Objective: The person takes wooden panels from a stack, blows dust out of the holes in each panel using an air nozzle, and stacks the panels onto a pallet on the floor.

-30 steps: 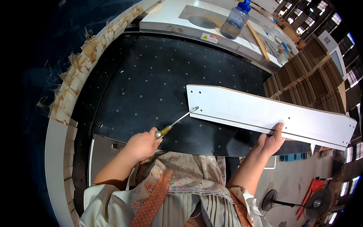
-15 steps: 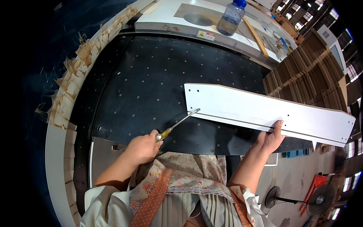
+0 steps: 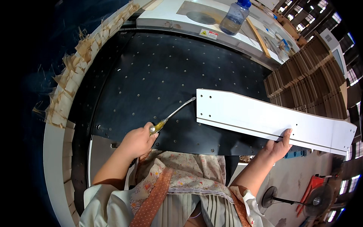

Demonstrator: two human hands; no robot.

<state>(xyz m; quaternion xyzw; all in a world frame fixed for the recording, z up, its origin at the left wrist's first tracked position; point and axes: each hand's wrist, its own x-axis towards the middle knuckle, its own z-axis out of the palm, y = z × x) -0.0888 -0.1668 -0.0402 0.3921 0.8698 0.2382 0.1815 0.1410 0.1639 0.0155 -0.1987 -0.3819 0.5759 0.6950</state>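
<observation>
My left hand (image 3: 138, 141) is closed around the yellowish handle of a screwdriver (image 3: 176, 111). Its metal shaft points up and to the right, the flat tip close to the left end of a long white panel (image 3: 242, 113); whether it touches the edge I cannot tell. The panel has small dark holes near both ends and two near its middle, and a groove runs along its near edge. My right hand (image 3: 277, 148) grips that near edge right of the middle, thumb on top and fingers underneath.
Under the panel lies a black table (image 3: 151, 87) dotted with small studs. Stacked brown boards (image 3: 306, 75) stand at the right. On the white machine top at the back are a blue-capped bottle (image 3: 233, 19) and a wooden strip (image 3: 258, 38). A fan (image 3: 317, 200) stands on the floor, lower right.
The white panel has shifted slightly right and nearer with my right hand. The screwdriver tip has moved off the panel's face to beside its left end, my left hand drawing slightly left.
</observation>
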